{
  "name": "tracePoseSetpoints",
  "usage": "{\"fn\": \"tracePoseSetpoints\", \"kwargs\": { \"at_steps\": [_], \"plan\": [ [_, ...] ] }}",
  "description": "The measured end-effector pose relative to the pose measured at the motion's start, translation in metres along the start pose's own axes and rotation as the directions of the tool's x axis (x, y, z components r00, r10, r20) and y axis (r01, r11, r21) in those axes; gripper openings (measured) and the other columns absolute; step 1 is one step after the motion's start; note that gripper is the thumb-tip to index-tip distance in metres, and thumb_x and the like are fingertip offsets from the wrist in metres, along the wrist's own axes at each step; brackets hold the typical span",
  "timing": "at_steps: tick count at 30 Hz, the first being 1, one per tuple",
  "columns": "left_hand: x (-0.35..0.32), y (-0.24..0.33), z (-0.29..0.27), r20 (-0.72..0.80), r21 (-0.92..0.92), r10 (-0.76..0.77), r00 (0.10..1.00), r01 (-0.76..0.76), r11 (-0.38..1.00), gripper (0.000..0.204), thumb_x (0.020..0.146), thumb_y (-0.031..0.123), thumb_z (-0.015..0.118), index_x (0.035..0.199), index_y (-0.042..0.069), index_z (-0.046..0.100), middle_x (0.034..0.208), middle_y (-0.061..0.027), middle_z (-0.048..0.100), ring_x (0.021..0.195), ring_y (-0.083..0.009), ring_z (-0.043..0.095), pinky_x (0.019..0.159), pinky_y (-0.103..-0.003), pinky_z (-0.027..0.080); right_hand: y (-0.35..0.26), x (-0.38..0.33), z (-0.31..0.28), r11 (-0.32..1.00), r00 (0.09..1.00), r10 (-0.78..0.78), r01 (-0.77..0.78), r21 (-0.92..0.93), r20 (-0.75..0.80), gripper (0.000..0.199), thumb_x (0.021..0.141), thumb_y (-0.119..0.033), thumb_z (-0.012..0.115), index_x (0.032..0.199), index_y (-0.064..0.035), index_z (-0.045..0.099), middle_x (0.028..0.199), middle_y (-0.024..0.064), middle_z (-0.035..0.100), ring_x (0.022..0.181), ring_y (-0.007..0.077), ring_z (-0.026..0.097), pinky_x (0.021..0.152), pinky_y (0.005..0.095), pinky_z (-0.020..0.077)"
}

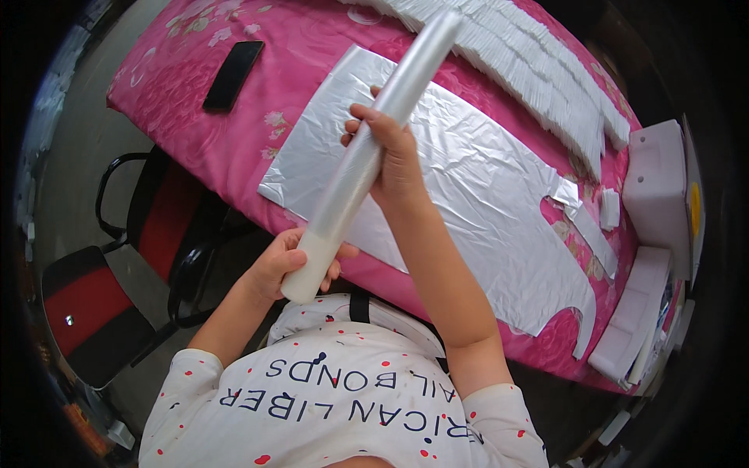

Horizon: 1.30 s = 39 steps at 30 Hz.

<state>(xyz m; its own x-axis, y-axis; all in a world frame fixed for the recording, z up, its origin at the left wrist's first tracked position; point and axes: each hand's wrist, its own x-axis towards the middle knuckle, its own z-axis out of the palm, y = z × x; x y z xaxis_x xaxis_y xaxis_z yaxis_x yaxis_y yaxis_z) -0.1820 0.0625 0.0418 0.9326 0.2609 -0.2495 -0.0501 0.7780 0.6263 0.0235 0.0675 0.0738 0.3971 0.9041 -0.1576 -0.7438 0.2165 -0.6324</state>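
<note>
Over pink table (pixel 195 132), both hands' fingers (pixel 360 125) wrap plastic roll (pixel 367 152).

Home workshop: stacked plastic bags (pixel 538 58)

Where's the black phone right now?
In the head view, the black phone lies flat on the pink floral tablecloth at upper left, left of the spread silver plastic bag, untouched by either hand.

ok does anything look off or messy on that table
Nothing looks spilled or damaged. The silvery plastic bags lie flat but crinkled and slanted across the pink floral cloth, their handle end reaching its near edge. Both hands, left and right, hold the plastic film roll tilted above them.
</note>
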Motion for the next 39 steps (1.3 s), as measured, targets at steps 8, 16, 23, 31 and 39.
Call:
{"fn": "tracePoseSetpoints", "kwargs": {
  "at_steps": [8, 16, 23, 31, 39],
  "plan": [
    [0.041, -0.006, 0.035, -0.096, 0.384, -0.114, 0.989, 0.142, 0.912, 0.062, 0.081, 0.042, 0.055, 0.124, 0.000, 0.041, 0.098, -0.0120, 0.059, 0.083, -0.0164, 0.059, 0.071, -0.028, 0.048, -0.051, -0.045, -0.017, 0.932, 0.954, -0.269, 0.223, -0.286, -0.134, 0.058, 0.074, -0.015, 0.068, 0.118, 0.0009, 0.035, 0.085, 0.0078, 0.054, 0.073, 0.0149, 0.057, 0.067, 0.0305, 0.0507],
    [0.071, -0.028, 0.055, -0.228, 0.666, -0.169, 0.959, 0.281, 0.691, 0.039, 0.090, 0.028, 0.049, 0.119, 0.003, 0.043, 0.083, -0.0067, 0.054, 0.069, -0.0126, 0.056, 0.060, -0.028, 0.047, -0.035, -0.067, -0.072, 0.925, 0.893, -0.295, 0.178, -0.335, -0.340, 0.050, 0.075, -0.015, 0.070, 0.113, 0.0007, 0.041, 0.088, 0.0092, 0.055, 0.077, 0.0170, 0.058, 0.067, 0.0309, 0.0494],
    [0.031, -0.029, 0.019, -0.042, 0.296, -0.636, 0.770, 0.618, 0.729, 0.068, 0.074, 0.053, 0.062, 0.116, 0.000, 0.049, 0.062, -0.0058, 0.052, 0.048, -0.0128, 0.052, 0.047, -0.025, 0.044, -0.103, -0.069, -0.180, 0.854, 0.749, -0.457, 0.218, -0.472, -0.481, 0.046, 0.081, -0.018, 0.067, 0.116, 0.0026, 0.044, 0.093, 0.0074, 0.060, 0.078, 0.0100, 0.055, 0.067, 0.0232, 0.0453],
    [0.010, -0.034, 0.012, -0.085, 0.104, -0.686, 0.722, 0.691, 0.715, 0.075, 0.069, 0.056, 0.067, 0.113, -0.003, 0.052, 0.061, -0.0051, 0.051, 0.047, -0.0119, 0.050, 0.045, -0.024, 0.042, -0.143, -0.093, -0.210, 0.672, 0.917, -0.137, -0.192, -0.715, -0.375, 0.025, 0.087, -0.024, 0.057, 0.102, -0.0053, 0.063, 0.092, 0.0011, 0.065, 0.072, 0.0037, 0.053, 0.060, 0.0172, 0.0400],
    [0.011, -0.032, 0.008, -0.058, 0.014, -0.729, 0.682, 0.731, 0.682, 0.078, 0.069, 0.055, 0.066, 0.117, -0.004, 0.049, 0.060, -0.0052, 0.051, 0.046, -0.0125, 0.050, 0.044, -0.023, 0.043, -0.134, -0.080, -0.178, 0.567, 0.947, 0.071, -0.296, -0.769, -0.312, 0.023, 0.086, -0.023, 0.060, 0.099, -0.0046, 0.065, 0.082, -0.0019, 0.062, 0.064, 0.0036, 0.051, 0.056, 0.0170, 0.0386]
  ]
}}
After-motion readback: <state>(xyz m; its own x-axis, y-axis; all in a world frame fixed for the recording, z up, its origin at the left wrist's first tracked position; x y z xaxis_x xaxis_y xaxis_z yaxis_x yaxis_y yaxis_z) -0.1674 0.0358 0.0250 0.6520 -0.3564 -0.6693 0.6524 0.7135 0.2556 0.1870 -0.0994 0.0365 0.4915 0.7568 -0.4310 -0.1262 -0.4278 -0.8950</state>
